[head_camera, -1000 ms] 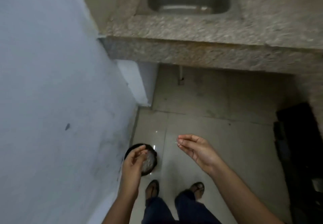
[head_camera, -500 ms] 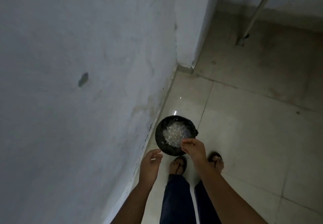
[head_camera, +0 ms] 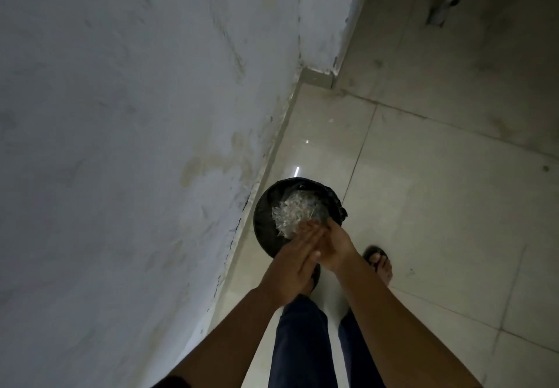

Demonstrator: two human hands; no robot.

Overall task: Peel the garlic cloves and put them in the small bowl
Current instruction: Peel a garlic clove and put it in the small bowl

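Wall [head_camera: 121,145]: pale painted plaster, stained and scuffed, running along the far left side of the bin down to a skirting strip.
Floor [head_camera: 438,206]: glossy light tiles with dark grout lines, spreading right of the bin and beyond it; a bright glint lies just beyond the bin's far rim.
Legs [head_camera: 302,342]: in dark trousers, standing on the near side of the bin.
Bin [head_camera: 264,218]: round, lined with a black bag, standing on the floor just beside the skirting.
Left hand [head_camera: 298,254]: above the bin's near rim, fingers straight and together, laid flat against the right hand.
Right hand [head_camera: 337,245]: above the bin's near right edge, palm turned to the left hand and pressed to it, thumb up. Whether anything lies between the palms cannot be told.
Garlic skins [head_camera: 295,210]: a pale, papery heap inside the bin, just beyond the fingertips.
Sandalled foot [head_camera: 379,262]: on the tiles near the bin's right side.
Pipe [head_camera: 444,9]: well beyond the bin, meeting the floor.
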